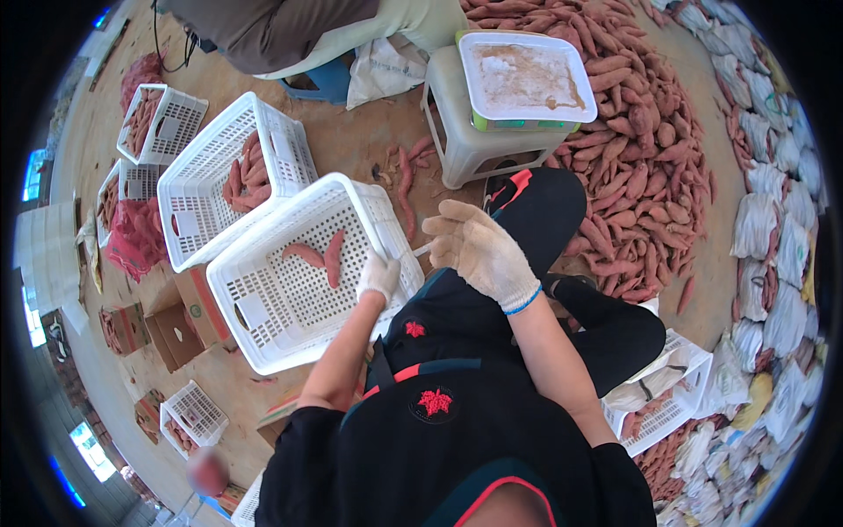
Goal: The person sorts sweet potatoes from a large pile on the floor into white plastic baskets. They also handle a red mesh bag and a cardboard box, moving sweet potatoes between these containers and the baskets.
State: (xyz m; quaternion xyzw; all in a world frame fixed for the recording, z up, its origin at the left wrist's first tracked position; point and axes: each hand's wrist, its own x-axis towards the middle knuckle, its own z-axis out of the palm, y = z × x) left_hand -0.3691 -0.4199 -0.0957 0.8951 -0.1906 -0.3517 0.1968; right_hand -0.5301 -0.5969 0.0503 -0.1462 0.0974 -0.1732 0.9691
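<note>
My left hand, in a white knit glove, grips the near right rim of a white plastic crate. Two sweet potatoes, one curved and one straighter, lie on that crate's perforated floor. Over my lap is my right hand, in a beige knit glove with a blue cuff edge. Its fingers are spread and nothing shows in it. Beyond the right hand, a platform scale with a dirt-stained white tray rests on a plastic stool.
A large sweet potato heap spreads to the right. Another crate holding sweet potatoes adjoins mine. Another person's leg is at the top. Stuffed sacks line the far right; cardboard boxes stand left. Loose sweet potatoes lie ahead.
</note>
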